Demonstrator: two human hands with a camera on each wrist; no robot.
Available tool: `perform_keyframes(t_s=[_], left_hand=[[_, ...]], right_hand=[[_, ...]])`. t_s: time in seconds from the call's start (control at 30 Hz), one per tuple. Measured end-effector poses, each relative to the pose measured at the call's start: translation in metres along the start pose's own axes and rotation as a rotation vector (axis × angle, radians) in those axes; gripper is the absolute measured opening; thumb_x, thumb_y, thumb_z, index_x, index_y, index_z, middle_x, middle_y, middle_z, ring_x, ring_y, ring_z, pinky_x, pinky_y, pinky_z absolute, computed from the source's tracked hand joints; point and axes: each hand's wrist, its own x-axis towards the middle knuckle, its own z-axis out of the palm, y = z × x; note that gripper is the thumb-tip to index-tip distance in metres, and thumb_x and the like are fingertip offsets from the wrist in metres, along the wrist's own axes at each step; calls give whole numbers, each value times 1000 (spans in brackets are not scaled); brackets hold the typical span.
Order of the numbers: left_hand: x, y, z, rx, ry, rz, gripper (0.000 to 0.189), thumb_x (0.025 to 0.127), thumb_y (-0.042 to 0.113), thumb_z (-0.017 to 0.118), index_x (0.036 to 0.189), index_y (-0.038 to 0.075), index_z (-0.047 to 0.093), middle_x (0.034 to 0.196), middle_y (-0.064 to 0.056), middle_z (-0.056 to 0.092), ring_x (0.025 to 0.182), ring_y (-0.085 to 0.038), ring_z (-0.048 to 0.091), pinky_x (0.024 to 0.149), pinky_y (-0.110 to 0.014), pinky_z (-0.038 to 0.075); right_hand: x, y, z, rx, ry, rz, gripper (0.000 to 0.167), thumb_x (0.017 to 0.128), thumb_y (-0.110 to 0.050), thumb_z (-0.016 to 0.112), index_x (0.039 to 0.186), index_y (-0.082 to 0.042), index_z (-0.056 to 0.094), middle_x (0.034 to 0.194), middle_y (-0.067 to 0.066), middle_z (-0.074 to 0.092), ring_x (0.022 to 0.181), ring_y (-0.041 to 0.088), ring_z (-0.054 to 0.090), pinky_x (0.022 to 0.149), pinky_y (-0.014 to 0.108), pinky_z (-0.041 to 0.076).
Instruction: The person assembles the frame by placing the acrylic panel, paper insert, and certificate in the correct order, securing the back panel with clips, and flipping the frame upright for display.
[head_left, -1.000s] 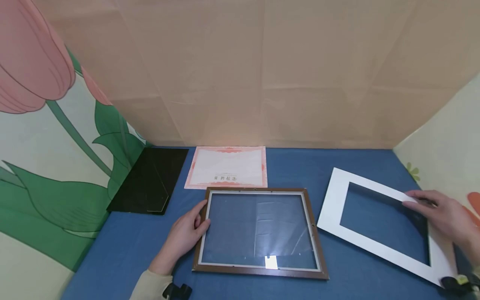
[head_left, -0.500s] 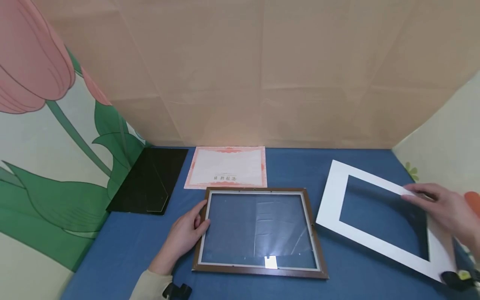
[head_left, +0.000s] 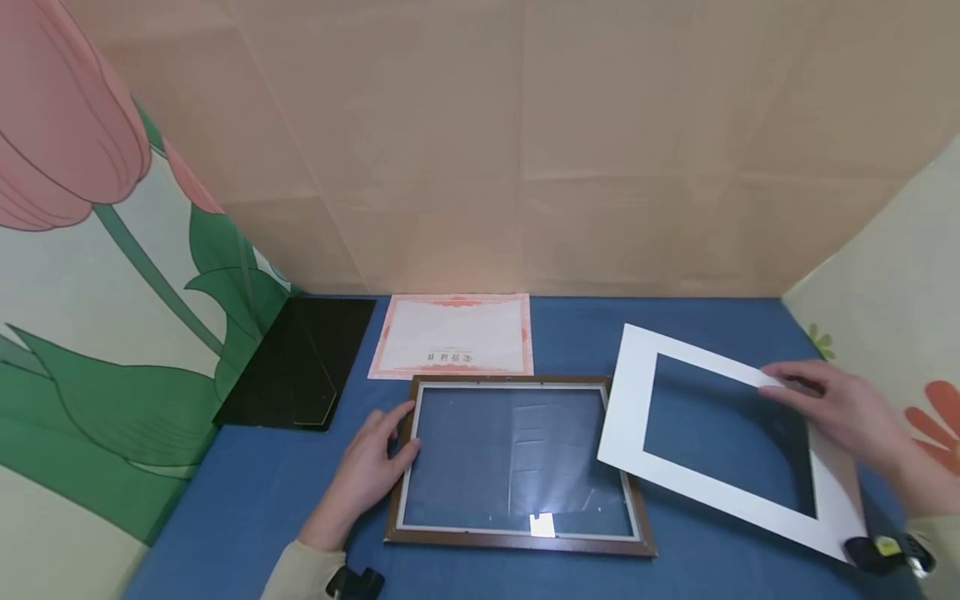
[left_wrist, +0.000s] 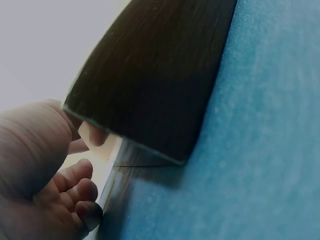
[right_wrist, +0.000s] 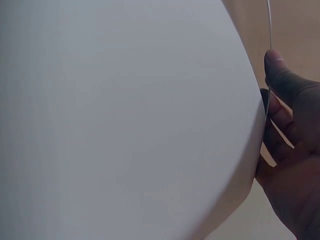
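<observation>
White mat (head_left: 628, 408): tilted over the bench (head_left: 285, 483), long axis slanting far-left to near-right, left end above the brown frame (head_left: 525, 544)
Right hand (head_left: 832, 412): pinching mat's far edge
Left hand (head_left: 367, 467): gripping frame's left rim

Soft, kinda dim light, plus one nasty glare spot on my glass (head_left: 573, 454)
Head cam's pretty even and muted, but a hard white patch flares near the pane's bottom edge, with fainter streaks above it, and the white mat (head_left: 731, 498) drops a soft shadow on the blue cloth (head_left: 720, 550). Left wrist cam is murky: washed-out pale top-left corner, the frame (left_wrist: 150, 75) nearly black underneath, cloth all fuzzy. Right wrist cam is mostly flat grey-white mat, no crisp detail, its edge looking bowed, with my right hand (right_wrist: 300, 165) in shade.
</observation>
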Motion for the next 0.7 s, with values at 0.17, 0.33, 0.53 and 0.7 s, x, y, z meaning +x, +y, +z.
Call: perform_keyframes(t_s=[0.17, 0.33, 0.53, 0.7], left_hand=[[-3, 2, -1, -31, 77, 3, 57, 103, 18, 82, 156, 16, 63, 106, -4, 55, 87, -19, 49, 71, -36, 42], [-2, 6, -6, -74, 139, 4, 50, 104, 16, 80, 152, 15, 66, 109, -2, 60, 90, -18, 54, 73, -36, 48], [2, 20, -18, -245, 96, 15, 45, 108, 14, 76, 151, 12, 66, 112, 1, 69, 90, -17, 60, 77, -32, 52], [9, 39, -24, -416, -52, 27, 46, 111, 22, 71, 155, 15, 62, 123, -3, 74, 96, -21, 65, 81, -34, 55]], right_hand=[[3, -22, 5, 26, -19, -15, 42, 98, -35, 88, 133, -13, 79, 131, 21, 71, 105, -12, 49, 79, 8, 37], [5, -48, 15, 40, -32, 0, 45, 99, -40, 87, 134, -14, 78, 134, 19, 68, 106, -6, 50, 79, 8, 39], [8, -84, 26, 55, -38, -34, 43, 99, -38, 87, 132, -12, 78, 133, 19, 68, 116, 28, 64, 78, 6, 41], [10, -115, 33, 53, -48, -63, 44, 100, -41, 85, 132, -11, 78, 133, 19, 68, 118, 40, 66, 84, 18, 51]])
